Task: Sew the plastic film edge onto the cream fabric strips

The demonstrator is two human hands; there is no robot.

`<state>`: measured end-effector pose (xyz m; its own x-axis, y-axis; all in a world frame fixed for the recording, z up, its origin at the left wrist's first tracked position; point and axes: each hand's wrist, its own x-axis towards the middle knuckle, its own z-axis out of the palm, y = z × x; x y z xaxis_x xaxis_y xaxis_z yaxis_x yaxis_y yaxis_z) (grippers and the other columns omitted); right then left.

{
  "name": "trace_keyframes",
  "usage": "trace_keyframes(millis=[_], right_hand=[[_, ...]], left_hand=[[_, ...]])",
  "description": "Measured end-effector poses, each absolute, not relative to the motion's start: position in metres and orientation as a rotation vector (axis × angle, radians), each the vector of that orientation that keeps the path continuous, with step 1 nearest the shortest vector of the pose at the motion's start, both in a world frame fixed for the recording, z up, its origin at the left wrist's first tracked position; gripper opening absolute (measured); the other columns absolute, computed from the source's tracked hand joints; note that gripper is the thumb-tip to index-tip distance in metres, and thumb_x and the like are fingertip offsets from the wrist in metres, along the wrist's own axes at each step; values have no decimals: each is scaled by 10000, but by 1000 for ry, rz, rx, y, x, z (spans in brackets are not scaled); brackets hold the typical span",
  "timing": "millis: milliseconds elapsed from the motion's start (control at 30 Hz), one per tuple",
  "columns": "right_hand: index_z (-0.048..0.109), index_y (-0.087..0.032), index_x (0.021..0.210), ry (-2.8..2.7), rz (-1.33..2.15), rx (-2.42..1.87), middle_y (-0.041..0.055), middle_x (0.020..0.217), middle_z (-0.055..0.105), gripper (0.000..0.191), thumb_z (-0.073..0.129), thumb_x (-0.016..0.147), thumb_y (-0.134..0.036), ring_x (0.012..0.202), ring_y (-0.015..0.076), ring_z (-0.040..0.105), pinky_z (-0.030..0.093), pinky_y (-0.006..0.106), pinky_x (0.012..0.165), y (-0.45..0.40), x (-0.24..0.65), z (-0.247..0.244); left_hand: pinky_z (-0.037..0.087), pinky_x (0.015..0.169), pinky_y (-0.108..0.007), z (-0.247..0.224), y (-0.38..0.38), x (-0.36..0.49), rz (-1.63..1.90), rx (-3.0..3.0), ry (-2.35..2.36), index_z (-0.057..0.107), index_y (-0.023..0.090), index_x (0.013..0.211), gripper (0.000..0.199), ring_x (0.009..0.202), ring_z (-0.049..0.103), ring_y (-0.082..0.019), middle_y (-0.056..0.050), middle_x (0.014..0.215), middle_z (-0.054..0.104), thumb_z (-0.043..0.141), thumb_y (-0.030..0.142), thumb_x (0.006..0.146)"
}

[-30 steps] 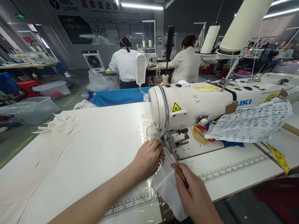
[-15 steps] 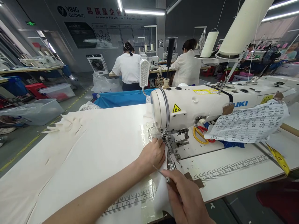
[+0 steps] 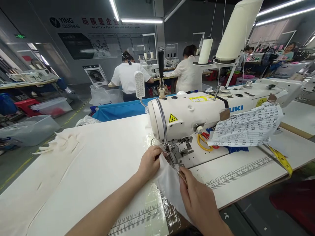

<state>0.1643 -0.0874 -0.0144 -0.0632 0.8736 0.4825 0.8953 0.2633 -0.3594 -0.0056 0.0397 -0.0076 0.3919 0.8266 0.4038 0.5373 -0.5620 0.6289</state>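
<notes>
My left hand (image 3: pixel 149 162) is closed on the upper edge of a white cloth (image 3: pixel 169 182), just below the needle area of the white sewing machine (image 3: pixel 192 113). The cloth hangs down between my two hands, over the table's front part. My right hand (image 3: pixel 197 193) is closed round the handle of a thin pointed metal tool (image 3: pixel 180 173). Its tip points up and left, at the cloth near my left fingers; exactly where it ends is hard to make out.
Pale fabric (image 3: pixel 56 170) lies along the table's left side. Right of the needle area are yellow and red scissors (image 3: pixel 203 144), a written sheet (image 3: pixel 248 126) and a yellow tape measure (image 3: pixel 282 160). Thread cones (image 3: pixel 236 31) stand above. Two people sit beyond the table.
My right hand and the tool have moved up to the cloth beside the metal parts. The cloth is now lifted and spread between my hands. The camera view has turned slightly right.
</notes>
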Motion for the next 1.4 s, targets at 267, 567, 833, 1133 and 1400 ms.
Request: trace_keyframes(millis=[267, 567, 833, 1133, 1400], right_hand=[[589, -144, 1169, -1949, -65, -1596, 81, 945, 762, 341, 298, 995, -177, 688, 194, 731, 482, 269, 515, -72, 163, -11], [604, -129, 1160, -1967, -71, -1621, 80, 928, 768, 351, 305, 983, -182, 627, 189, 718, 475, 281, 471, -69, 162, -12], [595, -135, 1171, -1978, -76, -1620, 75, 951, 763, 342, 306, 994, -181, 638, 175, 719, 462, 268, 474, -69, 162, -15], [566, -148, 1207, -1991, -94, -1629, 74, 975, 751, 316, 334, 993, -161, 669, 178, 717, 471, 266, 483, -68, 160, -19], [557, -135, 1221, -1999, -92, -1656, 90, 1000, 744, 305, 379, 973, -137, 685, 206, 723, 504, 296, 503, -68, 159, -18]], left_hand=[[506, 758, -310, -7, 41, -5, 985, 2153, 1173, 674, 214, 752, 190, 858, 626, -190, -34, 866, 683, 542, 258, 881], [504, 770, -308, -9, 43, -6, 986, 2150, 1145, 673, 209, 747, 198, 865, 624, -184, -34, 874, 682, 538, 248, 886], [497, 755, -304, -8, 43, -6, 984, 2193, 1146, 663, 204, 748, 196, 855, 621, -186, -36, 865, 681, 536, 246, 891], [473, 726, -331, -8, 43, -3, 994, 2303, 1124, 618, 192, 792, 185, 822, 584, -197, -44, 840, 651, 504, 281, 906], [458, 676, -336, -11, 44, -1, 1016, 2542, 1130, 574, 183, 828, 119, 780, 554, -212, -56, 815, 624, 468, 200, 880]])
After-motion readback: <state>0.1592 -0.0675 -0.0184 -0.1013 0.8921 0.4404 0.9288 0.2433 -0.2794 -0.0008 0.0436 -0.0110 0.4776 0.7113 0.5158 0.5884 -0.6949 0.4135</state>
